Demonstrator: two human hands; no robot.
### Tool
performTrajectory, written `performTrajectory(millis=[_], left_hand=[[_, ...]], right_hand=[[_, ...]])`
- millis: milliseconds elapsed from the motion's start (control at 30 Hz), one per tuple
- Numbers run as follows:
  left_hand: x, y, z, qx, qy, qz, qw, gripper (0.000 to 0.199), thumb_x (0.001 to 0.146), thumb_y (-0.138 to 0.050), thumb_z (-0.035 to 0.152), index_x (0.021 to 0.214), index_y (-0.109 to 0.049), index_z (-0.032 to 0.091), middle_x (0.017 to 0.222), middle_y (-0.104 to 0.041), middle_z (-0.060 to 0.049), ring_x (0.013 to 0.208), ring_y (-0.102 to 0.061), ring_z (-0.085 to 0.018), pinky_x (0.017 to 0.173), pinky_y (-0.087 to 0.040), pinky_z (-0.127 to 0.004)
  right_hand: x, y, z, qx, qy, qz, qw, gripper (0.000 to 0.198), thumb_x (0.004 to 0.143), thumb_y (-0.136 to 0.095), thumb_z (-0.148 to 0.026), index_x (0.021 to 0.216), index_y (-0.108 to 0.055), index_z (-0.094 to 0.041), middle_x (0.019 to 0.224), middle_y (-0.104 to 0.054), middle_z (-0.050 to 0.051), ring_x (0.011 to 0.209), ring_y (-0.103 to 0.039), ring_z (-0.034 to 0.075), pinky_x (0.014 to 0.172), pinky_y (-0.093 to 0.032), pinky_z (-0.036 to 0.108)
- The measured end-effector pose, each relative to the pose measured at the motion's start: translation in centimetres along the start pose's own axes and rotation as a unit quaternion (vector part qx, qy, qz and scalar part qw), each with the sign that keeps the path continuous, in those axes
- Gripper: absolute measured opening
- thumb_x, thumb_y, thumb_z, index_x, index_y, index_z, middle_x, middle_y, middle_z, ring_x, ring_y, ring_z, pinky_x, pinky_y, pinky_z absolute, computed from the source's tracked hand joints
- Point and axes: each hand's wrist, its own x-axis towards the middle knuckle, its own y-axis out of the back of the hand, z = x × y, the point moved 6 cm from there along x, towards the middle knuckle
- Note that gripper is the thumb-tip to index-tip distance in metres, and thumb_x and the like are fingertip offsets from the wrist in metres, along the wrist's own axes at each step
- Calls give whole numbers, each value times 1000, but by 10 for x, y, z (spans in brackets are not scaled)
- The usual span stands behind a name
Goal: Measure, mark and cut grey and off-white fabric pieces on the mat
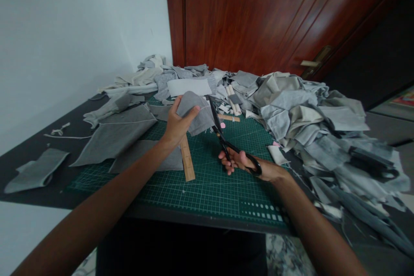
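Observation:
My left hand grips a small grey piece of fabric above the mat, its thumb on top. In my right hand is a pair of black scissors, fingers through the handles. The blades are parted at the right edge of the fabric; whether they touch it I cannot tell. Under both hands lies a green cutting mat with a white grid. A wooden ruler rests on it below my left hand, partly hidden by the hand and the cloth.
Grey fabric panels lie at the left, beside a folded grey piece. A large heap of grey and cream scraps covers the right side, with a black object on it. More scraps line the back, before a wooden door.

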Motion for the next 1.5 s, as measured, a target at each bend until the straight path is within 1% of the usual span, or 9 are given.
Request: performTrajectory(millis=[233, 333, 500, 667, 900, 1033, 1333, 1433, 1500], left_hand=[[-2, -2, 2, -20, 13, -1, 1000, 52, 68, -94, 32, 113, -69, 22, 99, -70, -2, 93, -71, -18, 82, -60, -24], [-2, -2, 2, -22, 13, 2, 1000, 52, 68, -94, 32, 113, -69, 23, 100, -71, -2, 96, -71, -18, 83, -60, -24], [0, -1, 3, -17, 2, 3, 1000, 51, 69, -93, 35, 112, -70, 23, 98, -72, -1, 91, -71, -17, 81, -60, -25], [2, -1, 4, -16, 18, 15, 1000, 52, 67, -94, 33, 111, -69, 22, 100, -73, -2, 92, -72, -18, 80, -60, -24], [1, -1, 6, -35, 18, 22, 999, 45, 67, -92, 27, 106, -69, 26, 97, -73, 2, 90, -72, -15, 79, -60, -22], [2, -1, 9, -38, 6, 24, 999, 41, 68, -91, 25, 103, -71, 26, 96, -75, 3, 87, -72, -13, 77, -59, -20], [2, 2, 10, -34, 4, 44, 998, 36, 70, -88, 21, 101, -71, 26, 95, -75, 1, 95, -73, -18, 78, -62, -24], [3, 4, 7, -42, 5, 40, 998, 37, 70, -89, 23, 101, -70, 26, 97, -74, 1, 98, -72, -19, 82, -61, -25], [5, 6, 4, -33, 1, 41, 999, 37, 68, -90, 26, 99, -70, 25, 98, -75, 0, 95, -73, -19, 81, -62, -26]], right_hand=[[2, 4, 7, 17, -10, 16, 1000, 80, 88, -41, -87, 125, -52, -18, 92, -41, 1, 78, -43, 14, 83, -49, 34], [3, 3, 5, 18, -7, 27, 999, 77, 89, -43, -85, 123, -54, -17, 89, -42, 0, 77, -43, 15, 80, -49, 34], [6, -1, 0, 13, -4, 46, 999, 73, 89, -49, -83, 117, -56, -16, 85, -41, -1, 75, -43, 14, 74, -47, 31], [9, -5, -3, 17, -5, 53, 998, 73, 86, -53, -85, 110, -55, -16, 81, -39, -3, 71, -39, 13, 69, -46, 30], [13, -8, -6, 30, 11, 87, 996, 63, 85, -62, -79, 99, -53, -19, 76, -39, -4, 64, -37, 11, 60, -42, 27], [13, -8, -8, 23, 17, 87, 996, 62, 85, -63, -78, 96, -52, -19, 73, -39, -5, 60, -37, 10, 56, -42, 26], [13, -10, -10, 34, 28, 102, 994, 61, 83, -68, -76, 93, -55, -18, 70, -41, -6, 56, -39, 8, 52, -41, 23], [13, -9, -9, 38, 28, 105, 993, 60, 83, -69, -74, 92, -55, -17, 70, -42, -6, 54, -39, 7, 51, -41, 22], [14, -9, -7, 37, 28, 106, 993, 60, 83, -70, -74, 92, -55, -17, 69, -43, -6, 53, -39, 6, 49, -41, 22]])
